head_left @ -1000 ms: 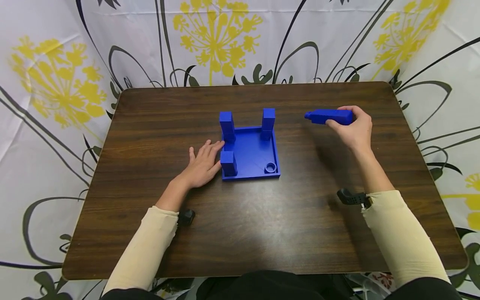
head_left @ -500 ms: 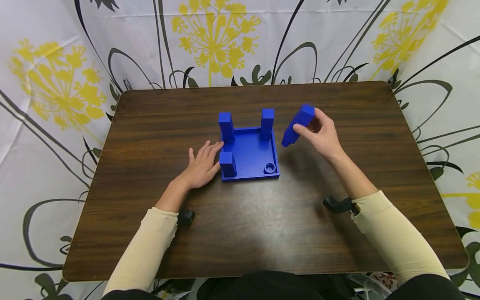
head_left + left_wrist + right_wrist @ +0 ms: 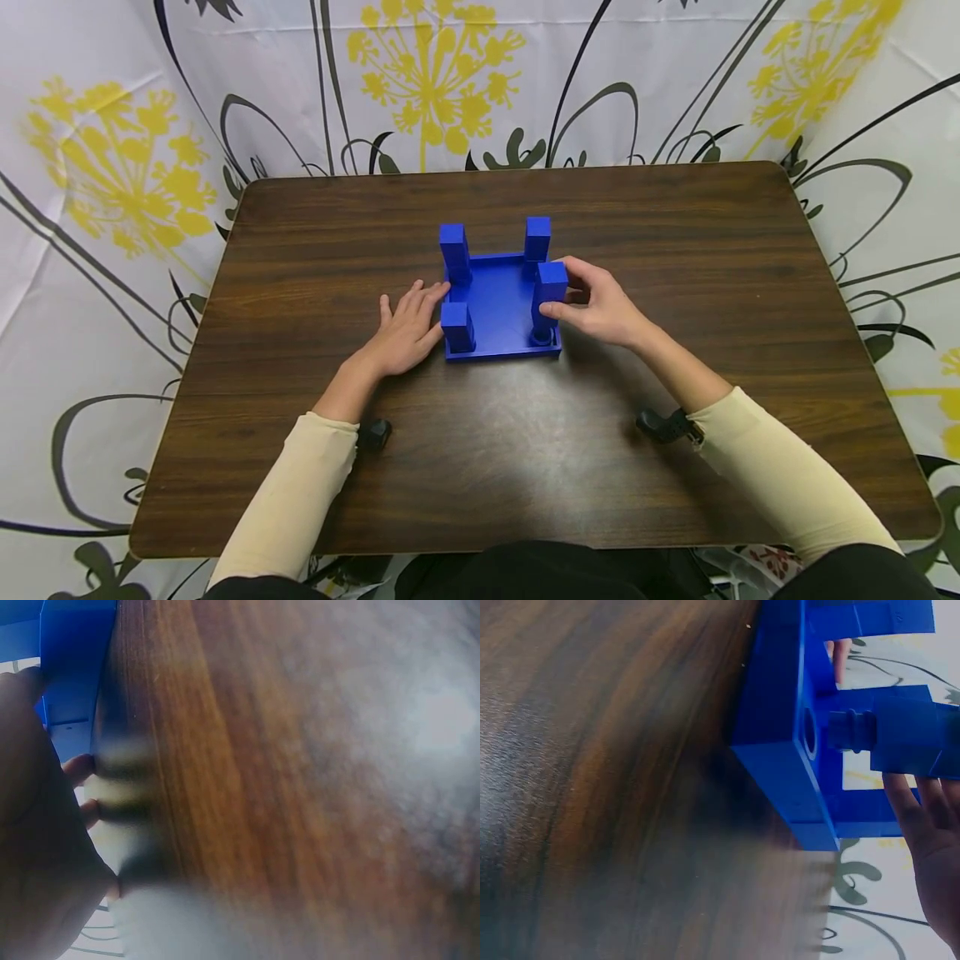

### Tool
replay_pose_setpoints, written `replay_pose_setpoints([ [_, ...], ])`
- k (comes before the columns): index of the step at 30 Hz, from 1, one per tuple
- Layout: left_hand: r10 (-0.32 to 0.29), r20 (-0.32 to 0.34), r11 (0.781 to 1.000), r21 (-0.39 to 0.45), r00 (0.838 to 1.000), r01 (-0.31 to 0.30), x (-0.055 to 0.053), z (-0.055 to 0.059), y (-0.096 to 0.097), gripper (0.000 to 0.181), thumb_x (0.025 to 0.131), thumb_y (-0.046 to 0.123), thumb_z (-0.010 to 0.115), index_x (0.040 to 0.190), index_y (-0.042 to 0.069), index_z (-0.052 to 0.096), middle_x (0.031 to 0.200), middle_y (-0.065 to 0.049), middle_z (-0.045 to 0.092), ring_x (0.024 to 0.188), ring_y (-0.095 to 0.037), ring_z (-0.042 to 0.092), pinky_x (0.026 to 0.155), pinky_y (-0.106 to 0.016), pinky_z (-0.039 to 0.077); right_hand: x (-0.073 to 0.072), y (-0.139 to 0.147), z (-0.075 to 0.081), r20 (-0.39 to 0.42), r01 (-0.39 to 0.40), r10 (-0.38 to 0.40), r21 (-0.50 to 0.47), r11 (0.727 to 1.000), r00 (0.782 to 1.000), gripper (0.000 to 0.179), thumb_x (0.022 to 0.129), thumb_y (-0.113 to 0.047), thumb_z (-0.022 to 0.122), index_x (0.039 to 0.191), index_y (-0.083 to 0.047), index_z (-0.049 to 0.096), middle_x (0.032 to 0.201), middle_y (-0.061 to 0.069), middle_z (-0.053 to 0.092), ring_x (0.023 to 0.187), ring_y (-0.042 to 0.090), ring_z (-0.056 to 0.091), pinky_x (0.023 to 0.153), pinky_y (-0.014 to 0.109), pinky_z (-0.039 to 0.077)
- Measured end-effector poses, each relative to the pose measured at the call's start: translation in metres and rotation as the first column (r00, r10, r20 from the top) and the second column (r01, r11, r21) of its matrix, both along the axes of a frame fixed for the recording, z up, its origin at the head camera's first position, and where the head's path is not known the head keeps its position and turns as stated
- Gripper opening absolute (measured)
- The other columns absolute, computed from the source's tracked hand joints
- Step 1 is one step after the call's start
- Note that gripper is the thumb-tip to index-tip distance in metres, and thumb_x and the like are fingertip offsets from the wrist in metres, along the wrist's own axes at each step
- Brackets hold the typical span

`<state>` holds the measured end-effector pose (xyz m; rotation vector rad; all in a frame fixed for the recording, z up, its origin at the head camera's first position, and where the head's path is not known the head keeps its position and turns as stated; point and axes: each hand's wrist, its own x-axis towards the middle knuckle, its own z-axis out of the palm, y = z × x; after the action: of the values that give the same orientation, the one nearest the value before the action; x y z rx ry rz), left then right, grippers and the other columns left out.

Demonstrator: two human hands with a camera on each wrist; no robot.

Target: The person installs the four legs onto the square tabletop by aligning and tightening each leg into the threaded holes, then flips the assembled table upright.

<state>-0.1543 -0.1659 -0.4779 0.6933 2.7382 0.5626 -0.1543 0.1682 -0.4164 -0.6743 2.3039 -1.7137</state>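
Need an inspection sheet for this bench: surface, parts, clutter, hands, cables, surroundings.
Surface: brown wood-grain table, glare near the middle.
Parts: blue tray; far-left leg, far-right leg and near-left leg upright in its corners; fourth leg above the near-right socket, not yet seated.
Clutter: on the tabletop, nothing seen; things below the near edge too partly shown to identify.
Left hand: spread flat, touching the tray's left side.
Right hand: holding the fourth leg.
Cables: on the tabletop, nothing seen.
Surroundings: white fabric with yellow flowers, behind and at both sides.
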Motion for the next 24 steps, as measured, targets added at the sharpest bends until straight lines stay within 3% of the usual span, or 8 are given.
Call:
replay_pose_setpoints([
  [8, -0.003, 0.009, 1.0, 0.009, 1.0, 0.003, 0.0, -0.001, 0.0, 0.059, 0.107, 0.038, 0.034, 0.158, 0.023, 0.009, 0.161, -0.01, 0.015, 0.149, -0.033, 0.0, 0.103, -0.073, -0.008, 0.003, -0.001, -0.011, -0.009, -0.026, 0.026, 0.035, 0.999, 1.0, 0.045, 0.085, -0.002, 0.074, 0.126, 0.003, 0.056, 0.117, 0.018, 0.063, 0.109, 0.033, 0.062, 0.095, 0.052, 0.047],
  [15, -0.003, 0.009, 1.0, 0.009, 1.0, 0.003, 0.0, 0.0, 0.0, 0.059, 0.107, 0.038, 0.034, 0.158, 0.022, 0.009, 0.162, -0.01, 0.014, 0.149, -0.032, -0.001, 0.104, -0.072, -0.009, 0.017, -0.006, 0.014, -0.011, -0.058, 0.059, 0.069, 0.996, 0.998, 0.04, 0.085, 0.003, 0.071, 0.122, 0.01, 0.055, 0.115, 0.025, 0.061, 0.108, 0.036, 0.061, 0.095, 0.052, 0.047],
  [17, -0.003, 0.01, 1.0, 0.011, 1.0, 0.003, 0.0, 0.0, 0.0, 0.059, 0.106, 0.038, 0.034, 0.158, 0.022, 0.01, 0.162, -0.01, 0.015, 0.149, -0.032, -0.001, 0.103, -0.072, -0.009, 0.018, -0.006, 0.015, -0.014, -0.064, 0.065, 0.073, 0.995, 0.998, 0.039, 0.085, 0.004, 0.071, 0.121, 0.01, 0.055, 0.114, 0.026, 0.061, 0.108, 0.036, 0.061, 0.095, 0.052, 0.046],
  [19, -0.002, 0.008, 1.0, 0.01, 1.0, 0.002, 0.0, 0.0, 0.0, 0.059, 0.106, 0.038, 0.035, 0.158, 0.023, 0.01, 0.162, -0.01, 0.015, 0.149, -0.031, -0.001, 0.104, -0.072, -0.008, 0.018, -0.006, 0.013, -0.017, -0.072, 0.073, 0.063, 0.995, 0.997, 0.038, 0.085, 0.005, 0.07, 0.119, 0.009, 0.055, 0.114, 0.026, 0.062, 0.107, 0.036, 0.061, 0.095, 0.053, 0.046],
  [24, 0.003, 0.007, 1.0, 0.003, 1.0, -0.003, 0.0, -0.001, 0.0, 0.06, 0.106, 0.041, 0.034, 0.158, 0.024, 0.009, 0.162, -0.009, 0.015, 0.149, -0.03, -0.001, 0.104, -0.072, -0.008, 0.009, -0.002, -0.012, -0.019, -0.106, 0.106, 0.012, 0.994, 0.994, 0.041, 0.084, 0.006, 0.071, 0.122, 0.006, 0.055, 0.119, 0.023, 0.063, 0.111, 0.036, 0.059, 0.097, 0.055, 0.044],
])
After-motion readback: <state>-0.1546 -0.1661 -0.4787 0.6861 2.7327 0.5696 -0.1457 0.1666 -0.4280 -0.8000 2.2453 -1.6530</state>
